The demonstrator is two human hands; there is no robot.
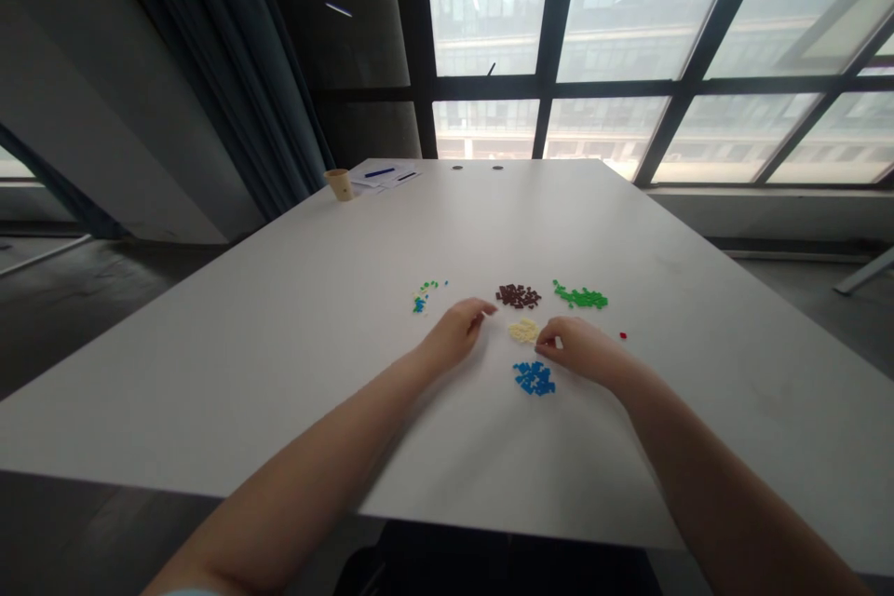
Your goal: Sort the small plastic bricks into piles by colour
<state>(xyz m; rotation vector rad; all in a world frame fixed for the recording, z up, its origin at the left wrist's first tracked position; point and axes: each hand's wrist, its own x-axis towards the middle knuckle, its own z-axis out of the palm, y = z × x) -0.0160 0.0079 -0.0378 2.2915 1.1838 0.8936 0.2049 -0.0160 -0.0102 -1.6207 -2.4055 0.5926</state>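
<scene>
Small coloured pieces lie in separate piles on a white table: a dark brown pile (518, 296), a green pile (583, 297), a pale yellow pile (523, 331) and a blue pile (535, 378). My left hand (457, 331) rests left of the yellow pile, its fingers pressed together and pointing toward the brown pile; whatever they hold is too small to make out. At the right edge of the yellow pile, my right hand (564, 343) is closed in a pinch, its fingertips above the blue pile. A small mixed group (420, 302) of green, blue and yellow pieces lies beyond my left hand.
One red piece (623, 335) lies right of my right hand. A paper cup (340, 184) stands at the table's far left edge, beside papers with a blue pen (379, 172). Two dark round discs sit near the far edge. The white table (279, 298) has its front edge below my forearms.
</scene>
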